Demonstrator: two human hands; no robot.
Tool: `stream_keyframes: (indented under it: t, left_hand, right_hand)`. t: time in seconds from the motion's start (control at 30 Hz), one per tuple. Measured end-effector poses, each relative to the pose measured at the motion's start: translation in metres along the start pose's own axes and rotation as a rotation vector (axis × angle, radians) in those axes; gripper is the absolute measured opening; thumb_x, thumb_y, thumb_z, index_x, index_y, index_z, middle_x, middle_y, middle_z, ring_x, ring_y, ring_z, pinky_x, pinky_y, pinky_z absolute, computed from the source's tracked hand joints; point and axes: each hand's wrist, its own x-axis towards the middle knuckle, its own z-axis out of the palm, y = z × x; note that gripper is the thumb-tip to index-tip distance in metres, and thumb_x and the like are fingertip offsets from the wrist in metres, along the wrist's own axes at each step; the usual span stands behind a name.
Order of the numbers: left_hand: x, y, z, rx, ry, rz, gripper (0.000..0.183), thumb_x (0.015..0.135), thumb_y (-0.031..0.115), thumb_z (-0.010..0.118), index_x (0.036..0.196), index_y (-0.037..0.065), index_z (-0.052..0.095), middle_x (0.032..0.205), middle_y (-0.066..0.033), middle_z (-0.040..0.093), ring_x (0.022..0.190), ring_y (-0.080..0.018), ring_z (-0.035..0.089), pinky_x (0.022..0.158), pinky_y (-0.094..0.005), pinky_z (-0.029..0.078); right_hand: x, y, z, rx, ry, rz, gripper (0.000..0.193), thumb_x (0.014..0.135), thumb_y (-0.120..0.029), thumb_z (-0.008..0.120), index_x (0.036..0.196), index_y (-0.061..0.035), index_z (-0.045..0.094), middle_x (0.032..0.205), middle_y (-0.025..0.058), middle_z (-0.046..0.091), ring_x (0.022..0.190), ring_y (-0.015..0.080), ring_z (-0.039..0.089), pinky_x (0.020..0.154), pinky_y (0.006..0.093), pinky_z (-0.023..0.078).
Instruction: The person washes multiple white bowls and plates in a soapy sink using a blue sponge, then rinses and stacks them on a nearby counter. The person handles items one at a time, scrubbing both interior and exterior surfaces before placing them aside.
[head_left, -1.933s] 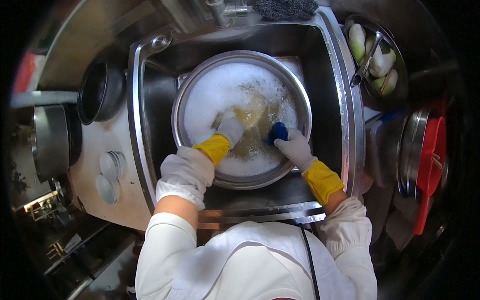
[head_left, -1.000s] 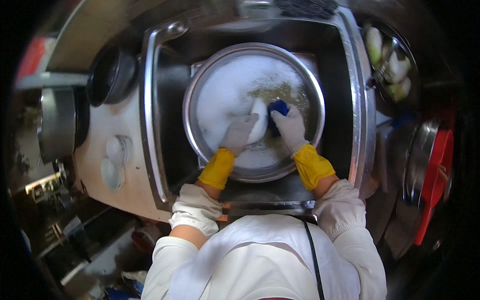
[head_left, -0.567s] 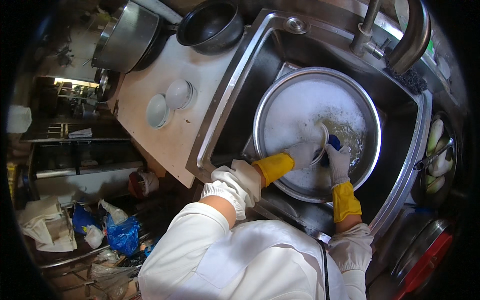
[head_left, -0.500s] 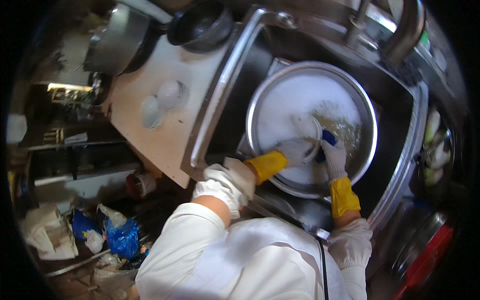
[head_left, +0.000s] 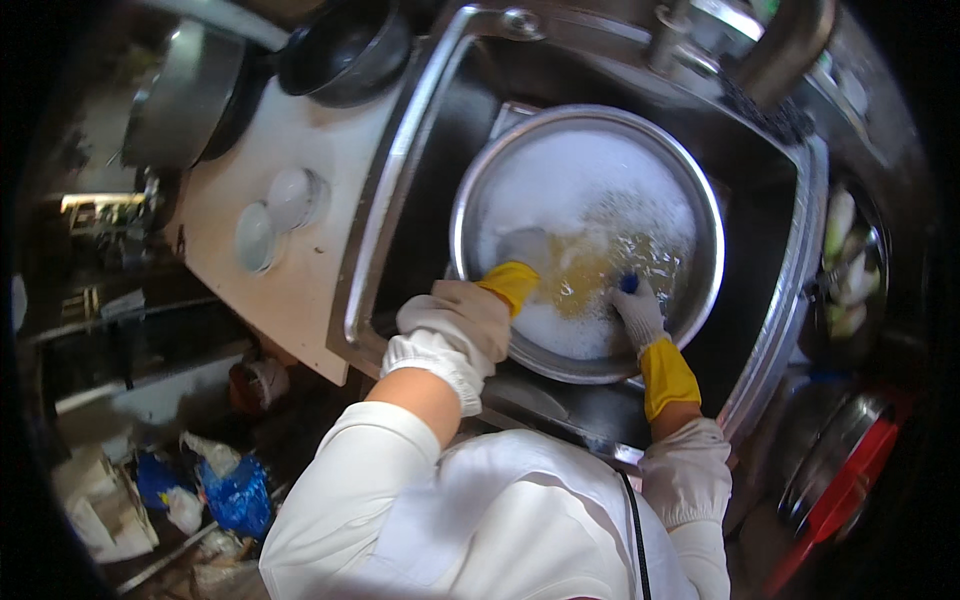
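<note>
Head view: apparently washing.
Right hand (head_left: pixel 641 306) pinched blue scrubber (head_left: pixel 629 283); left hand (head_left: pixel 523 245) (under suds (head_left: pixel 570 165)) had untellable grip; next likely needed scrubbing.

Dim, slightly blurred; edges bent; glare on basin rim (head_left: pixel 719 245).

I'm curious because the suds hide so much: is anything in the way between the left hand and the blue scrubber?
Nothing solid shows between the left hand and the blue scrubber in the right hand: only cloudy, foamy water inside the metal basin. What lies beneath the surface can't be seen.
</note>
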Motion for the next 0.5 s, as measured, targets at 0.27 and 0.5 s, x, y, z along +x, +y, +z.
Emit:
stream_keyframes:
  t: [0.27,0.5]
  left_hand:
    - [-0.021,0.023,-0.001,0.255,0.036,-0.032,0.041,0.096,0.020,0.063,0.135,0.009,0.066,0.123,-0.0155,0.073,0.113,-0.0351,0.071,0.087,-0.0548,0.058]
    - [-0.101,0.019,-0.105,-0.162,0.323,0.310,0.029,0.099,0.012,0.056,0.123,0.009,0.071,0.124,-0.0152,0.071,0.113,-0.0346,0.069,0.098,-0.0468,0.056]
  right_hand:
    - [-0.009,-0.013,-0.016,-0.438,-0.129,0.027,0.053,0.084,-0.020,0.074,0.131,0.0022,0.063,0.117,0.0228,0.072,0.110,0.0345,0.069,0.099,0.0388,0.051]
    - [-0.033,-0.070,-0.033,-0.883,0.188,-0.531,0.069,0.087,-0.018,0.076,0.150,-0.0021,0.051,0.145,0.0247,0.059,0.133,0.0416,0.058,0.114,0.0427,0.046]
